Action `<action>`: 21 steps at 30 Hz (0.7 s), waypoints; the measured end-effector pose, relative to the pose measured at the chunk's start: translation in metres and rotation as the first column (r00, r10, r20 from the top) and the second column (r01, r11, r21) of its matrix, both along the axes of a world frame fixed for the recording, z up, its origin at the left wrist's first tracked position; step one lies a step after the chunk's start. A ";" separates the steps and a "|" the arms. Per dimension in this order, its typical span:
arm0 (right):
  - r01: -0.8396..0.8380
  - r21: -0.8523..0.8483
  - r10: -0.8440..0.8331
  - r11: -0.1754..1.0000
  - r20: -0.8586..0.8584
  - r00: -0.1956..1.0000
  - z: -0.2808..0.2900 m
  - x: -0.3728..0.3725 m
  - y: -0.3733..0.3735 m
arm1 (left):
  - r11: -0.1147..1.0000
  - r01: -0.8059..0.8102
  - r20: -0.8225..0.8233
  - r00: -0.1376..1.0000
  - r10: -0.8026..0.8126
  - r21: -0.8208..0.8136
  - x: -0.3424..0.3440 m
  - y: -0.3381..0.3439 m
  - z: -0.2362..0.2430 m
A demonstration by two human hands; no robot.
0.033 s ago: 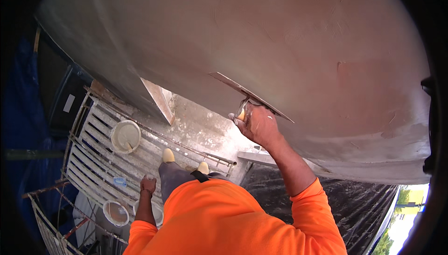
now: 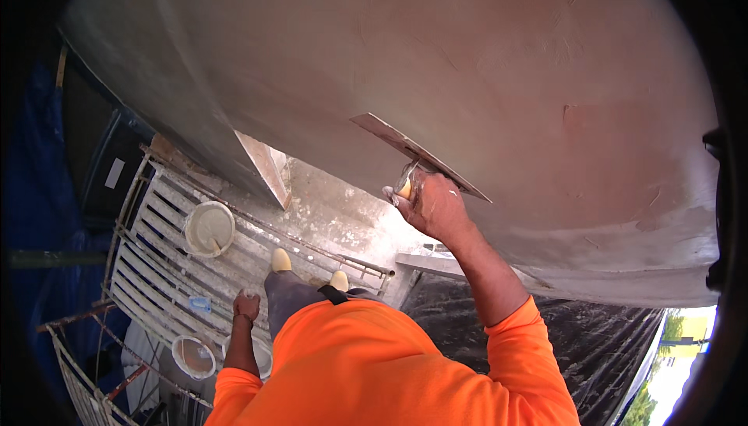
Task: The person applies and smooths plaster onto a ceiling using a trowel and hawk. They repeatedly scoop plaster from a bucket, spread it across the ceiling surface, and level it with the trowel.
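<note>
One trowel [image 2: 421,156], blade edge-on at the smooth wall [image 2: 312,52]; right hand [image 2: 433,202] closed round its handle. Left hand [image 2: 247,306] low over slatted platform [image 2: 249,258], fingers curled; contents, if any, cannot tell.

Our right hand [image 2: 438,203] hides most of the trowel handle [image 2: 405,187], and our left forearm [image 2: 241,346] covers part of a bucket [image 2: 264,358]; the small blue item [image 2: 200,304] we cannot make out.
</note>
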State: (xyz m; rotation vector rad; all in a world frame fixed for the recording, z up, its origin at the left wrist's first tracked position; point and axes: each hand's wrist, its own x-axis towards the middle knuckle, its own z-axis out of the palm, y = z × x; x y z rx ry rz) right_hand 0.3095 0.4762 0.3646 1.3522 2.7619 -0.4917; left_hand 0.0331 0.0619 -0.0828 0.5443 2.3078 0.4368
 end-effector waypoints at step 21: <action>0.080 -0.181 -0.065 0.980 0.092 0.994 -0.230 -0.005 -0.044 | 0.994 0.000 0.171 0.985 0.018 -0.108 -0.029 -0.067 0.033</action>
